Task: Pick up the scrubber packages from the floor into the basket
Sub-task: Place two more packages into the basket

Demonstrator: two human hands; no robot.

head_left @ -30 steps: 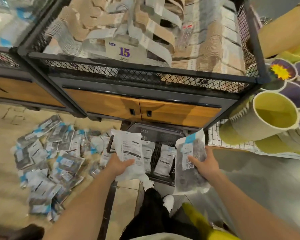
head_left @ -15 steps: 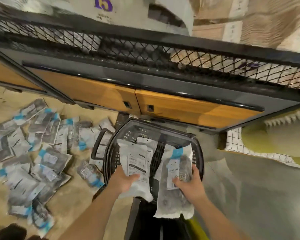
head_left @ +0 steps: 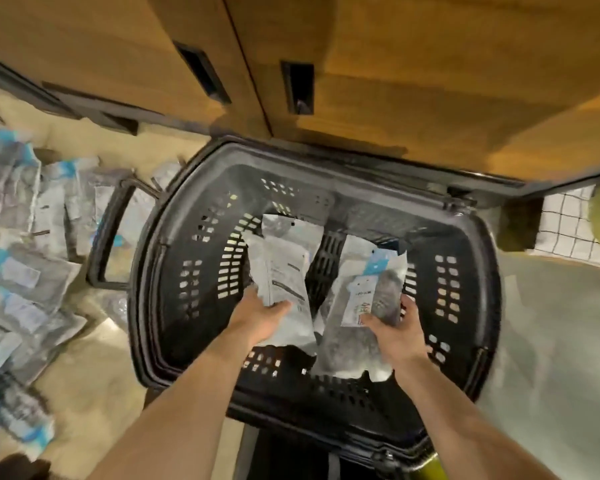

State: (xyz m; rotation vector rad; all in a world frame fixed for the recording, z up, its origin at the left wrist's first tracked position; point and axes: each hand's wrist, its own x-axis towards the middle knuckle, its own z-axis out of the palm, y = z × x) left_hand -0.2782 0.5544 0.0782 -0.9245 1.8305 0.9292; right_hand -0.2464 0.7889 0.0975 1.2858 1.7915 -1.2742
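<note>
Two scrubber packages hang over the open basket (head_left: pixel 146 271), one in each hand. The left hand (head_left: pixel 260 318) pinches a white package (head_left: pixel 286 258) near its lower end, thumb on top and fingers (head_left: pixel 280 305) beneath. The right hand (head_left: pixel 400 332) grips a blue-tagged package (head_left: pixel 378 282), thumb on its label and fingers curled round its right edge. Both sit inside the rim, so the drop itself looks safe. The likelier slips are a slick pouch sliding out askew and catching the perforated wall, or landing propped against it and wasting room. Many more packages lie in a heap (head_left: pixel 25 271) on the floor left of the basket, some just beside its handle (head_left: pixel 106 237). A careless reach there could shove the basket or pin pouches under it.
</note>
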